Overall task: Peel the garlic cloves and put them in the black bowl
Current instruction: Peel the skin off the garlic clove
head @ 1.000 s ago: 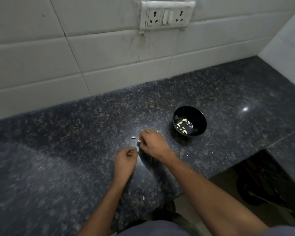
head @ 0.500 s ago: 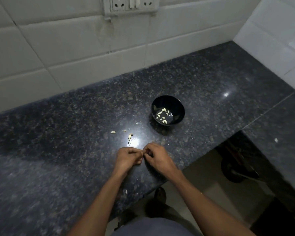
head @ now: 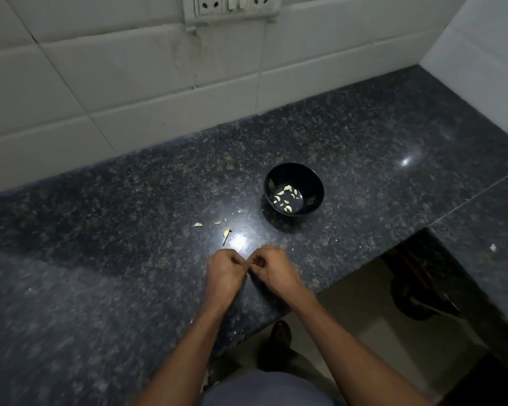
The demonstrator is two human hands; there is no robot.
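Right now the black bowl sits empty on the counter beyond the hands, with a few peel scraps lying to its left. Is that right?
Not quite: the black bowl is not empty. The head view shows several pale peeled cloves lying in its bottom. The rest holds: it sits on the counter beyond the hands, and a few peel scraps lie to its left.

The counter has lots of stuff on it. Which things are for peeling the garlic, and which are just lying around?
For the job: black bowl holding peeled cloves; left hand and right hand, fingers curled together, whatever they pinch is hidden.

Just lying about: peel scraps on the counter; wall socket.
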